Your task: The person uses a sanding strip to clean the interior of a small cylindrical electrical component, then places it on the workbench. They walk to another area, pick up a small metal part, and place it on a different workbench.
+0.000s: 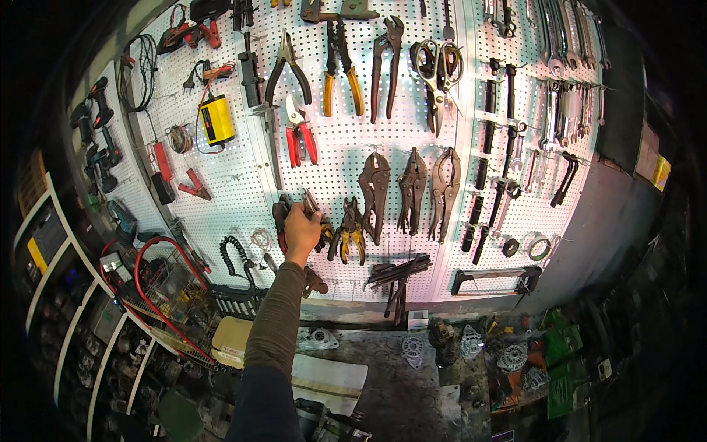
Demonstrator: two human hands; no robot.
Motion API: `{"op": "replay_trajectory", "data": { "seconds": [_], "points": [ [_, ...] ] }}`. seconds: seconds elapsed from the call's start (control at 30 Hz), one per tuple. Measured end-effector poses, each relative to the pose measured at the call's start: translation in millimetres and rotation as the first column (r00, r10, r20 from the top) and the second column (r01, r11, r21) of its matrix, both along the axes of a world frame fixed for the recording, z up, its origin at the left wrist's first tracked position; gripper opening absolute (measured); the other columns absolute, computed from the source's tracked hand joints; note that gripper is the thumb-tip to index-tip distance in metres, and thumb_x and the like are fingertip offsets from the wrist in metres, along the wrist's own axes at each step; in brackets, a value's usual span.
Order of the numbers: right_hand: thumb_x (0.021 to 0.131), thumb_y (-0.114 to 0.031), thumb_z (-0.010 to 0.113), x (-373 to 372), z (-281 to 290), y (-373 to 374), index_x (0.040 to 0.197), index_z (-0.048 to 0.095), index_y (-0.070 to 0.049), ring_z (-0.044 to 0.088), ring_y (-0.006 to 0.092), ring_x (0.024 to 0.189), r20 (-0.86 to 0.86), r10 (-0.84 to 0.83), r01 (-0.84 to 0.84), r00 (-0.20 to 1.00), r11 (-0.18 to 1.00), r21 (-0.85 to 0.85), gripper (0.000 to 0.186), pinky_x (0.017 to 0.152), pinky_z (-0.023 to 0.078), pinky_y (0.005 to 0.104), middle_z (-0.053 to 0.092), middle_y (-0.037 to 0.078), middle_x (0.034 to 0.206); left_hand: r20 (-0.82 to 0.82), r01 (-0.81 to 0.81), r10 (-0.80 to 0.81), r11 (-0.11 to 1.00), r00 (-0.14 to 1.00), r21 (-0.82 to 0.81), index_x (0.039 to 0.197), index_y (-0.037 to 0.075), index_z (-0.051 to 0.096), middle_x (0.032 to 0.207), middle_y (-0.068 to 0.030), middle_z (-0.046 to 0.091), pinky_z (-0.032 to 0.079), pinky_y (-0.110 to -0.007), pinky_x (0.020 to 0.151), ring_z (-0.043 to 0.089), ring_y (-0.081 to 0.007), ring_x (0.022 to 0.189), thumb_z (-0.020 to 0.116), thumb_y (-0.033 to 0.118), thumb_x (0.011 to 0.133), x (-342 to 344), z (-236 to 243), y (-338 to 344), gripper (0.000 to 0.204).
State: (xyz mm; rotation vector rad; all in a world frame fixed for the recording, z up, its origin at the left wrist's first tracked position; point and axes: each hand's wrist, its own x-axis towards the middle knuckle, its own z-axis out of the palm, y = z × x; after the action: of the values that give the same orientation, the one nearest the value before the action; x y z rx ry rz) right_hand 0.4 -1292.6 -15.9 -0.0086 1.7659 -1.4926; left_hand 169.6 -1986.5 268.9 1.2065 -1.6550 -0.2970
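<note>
My left hand (302, 230) reaches up to the white pegboard, its back toward me and its fingers closed around pliers (311, 200) that hang there. A metal jaw shows above the fingers; the hand covers much of the tool. Close on the left hangs a dark tool (280, 213), partly hidden by the hand. To the right of the hand, pliers with black and yellow handles (349, 234) hang on the board. Above are red-handled pruning shears (300, 136). My right hand is out of view.
Locking pliers (374, 193), scissors (437, 77) and several wrenches (552, 110) hang farther right. A hacksaw (496, 281) hangs low. Below stands a workbench (387, 368) with metal parts such as an alternator housing (413, 351). At left are a curved white rack (72, 247) and a red hose (139, 274).
</note>
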Motion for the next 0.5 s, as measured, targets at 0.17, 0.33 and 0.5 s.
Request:
{"op": "replay_trajectory", "data": {
  "seconds": [0.17,0.33,0.5],
  "points": [
    [0.104,-0.024,0.068,-1.5,-19.5,6.0,0.127,0.072,0.001,0.068,0.0147,0.080,0.000,0.014,-0.014,1.000,1.000,0.005,0.035,0.070,0.057,0.0293,0.077,0.009,0.099,-0.019,0.057,-0.057,0.998,0.998,-0.017,0.129,-0.008,0.059,0.126,-0.0305,0.067,0.052,-0.051,0.100,0.065,-0.0466,0.119,0.081,0.019,0.093,3.6,-9.7,-0.9,0.050],
    [0.101,-0.026,0.071,-3.1,-42.6,2.5,0.128,0.072,-0.001,0.070,0.0203,0.082,-0.019,-0.022,0.022,1.000,1.000,-0.019,0.037,0.073,0.058,0.0330,0.077,0.011,0.101,-0.328,0.056,-0.147,0.961,0.933,-0.272,0.140,-0.006,0.058,0.133,-0.0212,0.066,0.045,-0.042,0.110,0.060,-0.0300,0.125,0.073,0.024,0.102,-4.2,-17.8,75.7,0.051],
    [0.109,-0.019,0.058,8.9,-29.6,-24.3,0.140,0.063,0.004,0.067,0.0242,0.119,0.160,-0.233,0.266,0.959,0.936,-0.232,0.039,0.105,0.052,0.0364,0.071,0.017,0.130,-0.208,0.473,-0.517,0.851,0.831,-0.228,0.137,-0.011,0.060,0.136,-0.0251,0.066,0.049,-0.042,0.108,0.063,-0.0339,0.126,0.058,0.010,0.108,-57.8,-63.2,317.1,0.036]
  ]
}}
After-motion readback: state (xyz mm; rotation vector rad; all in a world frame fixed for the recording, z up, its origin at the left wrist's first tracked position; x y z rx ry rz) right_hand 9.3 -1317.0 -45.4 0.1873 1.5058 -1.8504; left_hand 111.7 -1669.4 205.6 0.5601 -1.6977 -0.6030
